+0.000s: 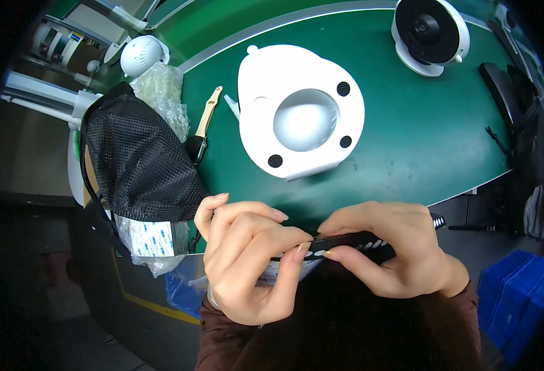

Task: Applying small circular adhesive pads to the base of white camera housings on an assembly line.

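Observation:
Close to my body, below the bench's near edge, both hands hold a thin black sheet with a row of white oval spots. My right hand pinches it between thumb and fingers, and its far right end sticks out past that hand. The thumb and index finger of my left hand close on the left end, its other fingers curled loosely. Whether a small piece is between the left fingertips is too small to tell. Beyond my hands lies a white rounded housing with a round opening and black round pads on its face.
A black mesh bag and bubble wrap lie at the left, beside a wristwatch with a beige strap. A white device with a black round front stands at the back right of the green bench. Blue bins are at the lower right.

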### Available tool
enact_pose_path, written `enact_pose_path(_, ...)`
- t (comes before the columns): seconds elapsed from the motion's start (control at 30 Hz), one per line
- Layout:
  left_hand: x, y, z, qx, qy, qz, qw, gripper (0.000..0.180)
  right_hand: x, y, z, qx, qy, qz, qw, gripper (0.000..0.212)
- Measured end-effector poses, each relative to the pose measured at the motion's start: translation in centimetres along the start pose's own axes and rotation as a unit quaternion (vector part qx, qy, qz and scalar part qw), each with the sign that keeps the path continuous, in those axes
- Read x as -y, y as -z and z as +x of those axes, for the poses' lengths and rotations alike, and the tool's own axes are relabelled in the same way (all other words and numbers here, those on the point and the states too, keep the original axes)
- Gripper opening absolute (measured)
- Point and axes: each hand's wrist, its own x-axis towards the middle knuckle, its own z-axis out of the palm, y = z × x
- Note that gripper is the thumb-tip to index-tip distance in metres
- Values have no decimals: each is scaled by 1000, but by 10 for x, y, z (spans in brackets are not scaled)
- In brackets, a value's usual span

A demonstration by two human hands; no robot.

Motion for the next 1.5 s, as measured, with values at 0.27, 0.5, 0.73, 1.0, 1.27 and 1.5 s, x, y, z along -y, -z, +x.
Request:
enact_pose_path(0.27,-2,1,0,-1,-4,17,1000,13,1,-7,2,-94,71,-59,991,15)
enact_pose_path(0.5,-2,1,-2,-6,-29,37,999,11,6,-6,3,-79,104,-121,984,15)
enact_pose_path(0.73,-2,0,-2,-17,-19,45,999,11,6,-12,1,-111,122,-156,974,16)
enact_pose_path(1.0,0,1,-2,-19,-30,49,998,11,8,-9,4,-84,123,-138,979,18)
enact_pose_path(1.27,5,-2,0,-33,-45,48,997,12,19,-5,11,-52,32,-139,988,15)
enact_pose_path(1.5,19,-5,1,-58,28,58,996,13,32,3,23,-37,54,-117,991,14)
